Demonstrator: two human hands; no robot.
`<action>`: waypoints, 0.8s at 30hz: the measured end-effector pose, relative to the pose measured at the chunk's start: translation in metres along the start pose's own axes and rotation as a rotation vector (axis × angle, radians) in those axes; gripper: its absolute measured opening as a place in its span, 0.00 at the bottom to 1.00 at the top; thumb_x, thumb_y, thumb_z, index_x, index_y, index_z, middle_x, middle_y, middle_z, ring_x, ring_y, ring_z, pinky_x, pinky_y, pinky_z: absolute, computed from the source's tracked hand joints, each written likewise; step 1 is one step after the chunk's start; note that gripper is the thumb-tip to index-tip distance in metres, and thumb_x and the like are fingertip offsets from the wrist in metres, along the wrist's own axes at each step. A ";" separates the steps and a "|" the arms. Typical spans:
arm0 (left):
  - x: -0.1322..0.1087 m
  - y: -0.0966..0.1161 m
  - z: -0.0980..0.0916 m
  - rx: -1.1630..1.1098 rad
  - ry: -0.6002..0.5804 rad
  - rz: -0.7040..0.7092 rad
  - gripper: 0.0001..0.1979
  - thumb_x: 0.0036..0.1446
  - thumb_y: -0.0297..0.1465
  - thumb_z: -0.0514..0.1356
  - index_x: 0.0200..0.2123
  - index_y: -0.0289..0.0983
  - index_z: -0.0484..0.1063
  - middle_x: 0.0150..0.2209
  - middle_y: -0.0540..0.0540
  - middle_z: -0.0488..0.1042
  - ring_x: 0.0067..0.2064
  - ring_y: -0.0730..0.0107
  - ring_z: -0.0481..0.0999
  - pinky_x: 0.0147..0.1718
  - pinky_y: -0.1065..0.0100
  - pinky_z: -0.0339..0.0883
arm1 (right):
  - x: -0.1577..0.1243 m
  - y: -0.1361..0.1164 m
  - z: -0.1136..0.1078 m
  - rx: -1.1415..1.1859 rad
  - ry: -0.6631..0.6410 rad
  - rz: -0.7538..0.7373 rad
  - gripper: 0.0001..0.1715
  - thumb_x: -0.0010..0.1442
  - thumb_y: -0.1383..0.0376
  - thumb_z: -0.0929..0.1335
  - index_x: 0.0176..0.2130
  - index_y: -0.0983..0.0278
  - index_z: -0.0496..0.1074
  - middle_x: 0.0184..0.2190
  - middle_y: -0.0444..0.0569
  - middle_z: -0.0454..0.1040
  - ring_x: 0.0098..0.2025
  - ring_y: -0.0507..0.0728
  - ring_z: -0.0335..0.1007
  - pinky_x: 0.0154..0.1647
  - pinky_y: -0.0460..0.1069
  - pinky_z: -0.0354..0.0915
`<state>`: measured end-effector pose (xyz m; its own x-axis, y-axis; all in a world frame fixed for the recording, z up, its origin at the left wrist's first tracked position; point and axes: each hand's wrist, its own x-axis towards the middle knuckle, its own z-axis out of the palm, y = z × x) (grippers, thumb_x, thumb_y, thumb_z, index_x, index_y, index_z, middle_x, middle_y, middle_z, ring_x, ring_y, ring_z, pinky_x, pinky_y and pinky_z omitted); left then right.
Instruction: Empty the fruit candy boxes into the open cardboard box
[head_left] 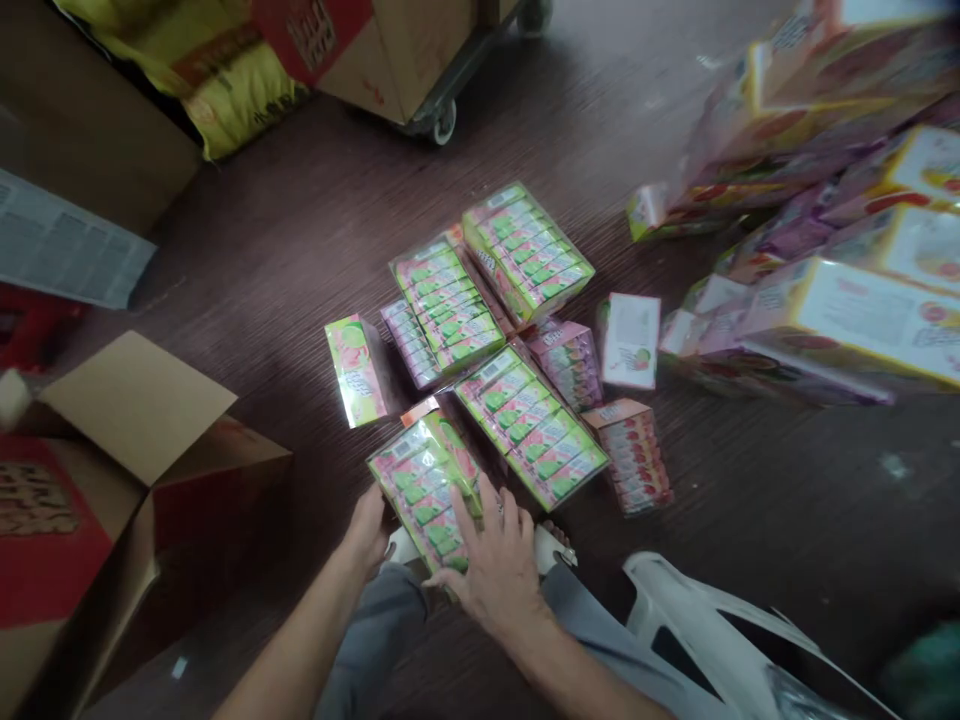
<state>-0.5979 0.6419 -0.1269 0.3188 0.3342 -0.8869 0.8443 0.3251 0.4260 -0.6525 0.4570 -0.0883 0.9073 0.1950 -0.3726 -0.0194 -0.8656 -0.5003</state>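
A clear-wrapped pack of small green-and-pink packets (pixel 424 470) is between my hands, just above my knees. My left hand (pixel 365 530) grips its left side, the fingertips partly hidden by the pack. Across its right side and near end lies my right hand (pixel 499 555), fingers spread over the wrapping and thumb at the near edge. Touching or close beyond it is a similar wrapped pack (pixel 532 425). Two more green packs (pixel 450 305) (pixel 529 250) lie farther off, on or beside purple packs (pixel 409 345).
A small upright box (pixel 356 370), a white-faced box (pixel 631 340) and a red-and-white pack (pixel 634 460) surround the group. Blurred stacked cartons (pixel 862 310) stand right, an open cardboard box (pixel 150 480) left. Beyond are a wheeled trolley (pixel 442 125) and a yellow bag (pixel 232 95); a white plastic stool (pixel 690 610) is nearer.
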 end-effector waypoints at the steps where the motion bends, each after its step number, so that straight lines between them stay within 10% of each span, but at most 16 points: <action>1: 0.002 -0.002 0.000 -0.013 -0.016 -0.025 0.12 0.48 0.39 0.63 0.30 0.35 0.73 0.28 0.44 0.78 0.32 0.59 0.78 0.33 0.62 0.71 | 0.003 0.002 -0.001 0.034 0.001 0.011 0.57 0.49 0.46 0.73 0.69 0.55 0.49 0.66 0.63 0.54 0.60 0.78 0.55 0.55 0.71 0.56; 6: 0.006 -0.013 0.009 -0.144 -0.040 -0.082 0.11 0.53 0.38 0.59 0.28 0.35 0.73 0.32 0.40 0.80 0.39 0.55 0.80 0.40 0.58 0.74 | 0.025 0.024 -0.010 0.335 -0.129 0.151 0.47 0.57 0.52 0.69 0.68 0.66 0.53 0.58 0.62 0.68 0.56 0.68 0.65 0.57 0.60 0.62; 13: -0.007 -0.005 0.004 -0.268 -0.147 0.140 0.41 0.52 0.66 0.44 0.41 0.38 0.76 0.39 0.38 0.80 0.47 0.48 0.79 0.45 0.52 0.74 | 0.043 0.022 0.009 0.641 -0.319 0.098 0.47 0.62 0.44 0.61 0.69 0.68 0.48 0.67 0.60 0.55 0.68 0.66 0.51 0.66 0.61 0.51; 17: 0.000 0.009 -0.006 -0.240 -0.115 0.144 0.19 0.56 0.43 0.61 0.43 0.35 0.76 0.36 0.40 0.81 0.44 0.49 0.80 0.46 0.52 0.74 | 0.068 0.035 0.028 0.880 -0.276 -0.025 0.39 0.67 0.43 0.49 0.63 0.60 0.62 0.63 0.52 0.64 0.66 0.59 0.55 0.66 0.57 0.52; 24: 0.022 0.008 -0.002 -0.370 -0.192 0.028 0.20 0.57 0.38 0.59 0.48 0.33 0.75 0.36 0.38 0.81 0.43 0.48 0.81 0.47 0.49 0.74 | 0.113 0.070 0.077 0.874 -0.124 0.407 0.31 0.59 0.49 0.64 0.54 0.67 0.67 0.55 0.59 0.70 0.57 0.62 0.66 0.60 0.56 0.58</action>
<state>-0.5853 0.6540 -0.1430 0.4435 0.1881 -0.8763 0.6337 0.6256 0.4550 -0.5833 0.4542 -0.2251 0.7126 0.0471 -0.7000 -0.6722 -0.2396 -0.7005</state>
